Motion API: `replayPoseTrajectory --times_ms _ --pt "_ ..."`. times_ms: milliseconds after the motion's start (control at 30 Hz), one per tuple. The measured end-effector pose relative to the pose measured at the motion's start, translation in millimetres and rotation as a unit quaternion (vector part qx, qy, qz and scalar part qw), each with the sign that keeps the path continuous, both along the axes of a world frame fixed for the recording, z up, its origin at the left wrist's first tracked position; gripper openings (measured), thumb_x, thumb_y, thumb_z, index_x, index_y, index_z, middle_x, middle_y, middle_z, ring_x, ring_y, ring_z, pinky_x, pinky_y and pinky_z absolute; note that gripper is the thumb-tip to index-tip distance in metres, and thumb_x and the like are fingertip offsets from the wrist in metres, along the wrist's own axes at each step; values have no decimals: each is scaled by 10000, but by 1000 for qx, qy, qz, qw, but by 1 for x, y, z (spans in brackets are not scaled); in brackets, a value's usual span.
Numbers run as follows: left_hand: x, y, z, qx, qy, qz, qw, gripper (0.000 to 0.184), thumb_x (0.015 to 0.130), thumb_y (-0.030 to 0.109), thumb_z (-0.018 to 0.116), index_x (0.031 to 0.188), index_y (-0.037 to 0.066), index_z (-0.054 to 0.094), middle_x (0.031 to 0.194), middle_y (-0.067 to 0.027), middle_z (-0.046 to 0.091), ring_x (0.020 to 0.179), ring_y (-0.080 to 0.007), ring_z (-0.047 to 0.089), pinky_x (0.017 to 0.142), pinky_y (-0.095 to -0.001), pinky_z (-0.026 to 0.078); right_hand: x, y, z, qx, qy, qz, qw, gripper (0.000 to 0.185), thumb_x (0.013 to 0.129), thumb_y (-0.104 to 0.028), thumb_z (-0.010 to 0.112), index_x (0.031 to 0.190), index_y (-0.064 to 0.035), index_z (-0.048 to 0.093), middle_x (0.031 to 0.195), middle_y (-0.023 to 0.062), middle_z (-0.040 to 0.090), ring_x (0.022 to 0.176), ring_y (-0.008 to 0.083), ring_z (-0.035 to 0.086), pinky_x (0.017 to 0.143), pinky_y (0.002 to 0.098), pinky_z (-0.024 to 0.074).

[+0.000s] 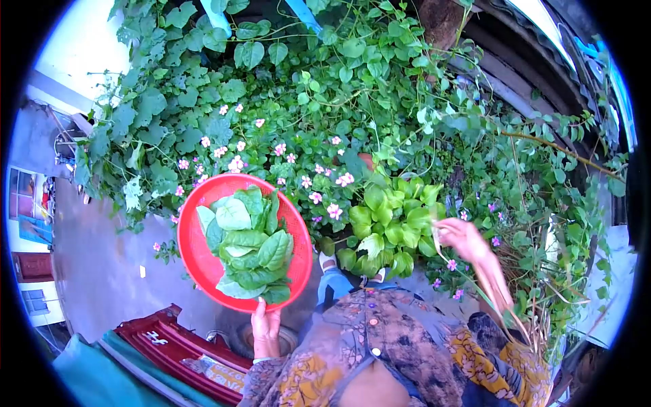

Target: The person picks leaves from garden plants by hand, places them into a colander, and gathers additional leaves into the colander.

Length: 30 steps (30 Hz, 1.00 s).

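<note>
My left hand [264,331] grips the near rim of a round red plastic basket [192,261], thumb on top. Loose green leaves [252,251] lie heaped in the middle of the basket, which is held out over the paved ground. My right hand [462,239] is raised at the right, beside a light-green broad-leaved plant [400,220]. Its fingers look pinched together, slightly blurred. A thin pale strand hangs by the fingertips; whether the fingers hold it is hard to make out.
Dense climbing vines [271,74] fill the far side, with pink flowers [235,164] among them. A woody branch [566,150] reaches in from the right above dry stalks [532,325]. A dark red vehicle panel [180,349] stands at the lower left, beside paved ground [108,251].
</note>
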<state>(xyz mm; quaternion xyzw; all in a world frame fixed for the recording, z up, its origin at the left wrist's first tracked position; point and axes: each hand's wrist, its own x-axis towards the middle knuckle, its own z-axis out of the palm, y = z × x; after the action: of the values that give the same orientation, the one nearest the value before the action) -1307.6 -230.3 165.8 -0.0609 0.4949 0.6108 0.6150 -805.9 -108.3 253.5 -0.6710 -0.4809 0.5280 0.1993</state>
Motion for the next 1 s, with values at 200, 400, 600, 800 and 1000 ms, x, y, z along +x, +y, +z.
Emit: replayPoseTrajectory --times_ms 200,400,600,800,1000 --pt "-18 39 10 26 -24 -17 999 476 868 114 559 1295 44 361 1268 -113 469 1140 -275 487 962 -452 424 79 6 111 128 1 -215 968 287 861 -142 528 1128 -37 543 911 45 604 759 110 574 688 231 471" --pt "-45 63 19 19 -18 -30 999 487 860 130 575 1294 54 366 1261 -120 475 1130 -277 497 951 -449 435 88 19 169 63 -84 -140 985 287 896 -194 520 1127 -24 537 876 49 597 750 103 566 670 224 460" --pt "-80 71 27 32 -32 -18 999 511 859 106 568 1306 36 330 1283 -146 436 1146 -315 474 938 -502 434 12 45 148 234 -27 -342 910 325 865 -260 581 1117 -56 554 853 45 627 710 112 583 683 245 490" --pt "-114 68 37 60 6 -6 998 508 868 160 567 1291 -20 351 1268 -143 466 1173 -295 451 982 -489 384 -96 51 25 30 195 -169 966 320 888 -182 547 1153 -4 523 927 104 625 799 164 606 718 268 496" --pt "-125 48 43 25 72 66 995 467 896 129 501 1311 15 323 1288 -143 438 1145 -282 484 923 -465 454 -166 61 16 -6 250 -77 965 305 903 -187 527 1148 -4 518 926 97 619 793 153 594 724 273 475"
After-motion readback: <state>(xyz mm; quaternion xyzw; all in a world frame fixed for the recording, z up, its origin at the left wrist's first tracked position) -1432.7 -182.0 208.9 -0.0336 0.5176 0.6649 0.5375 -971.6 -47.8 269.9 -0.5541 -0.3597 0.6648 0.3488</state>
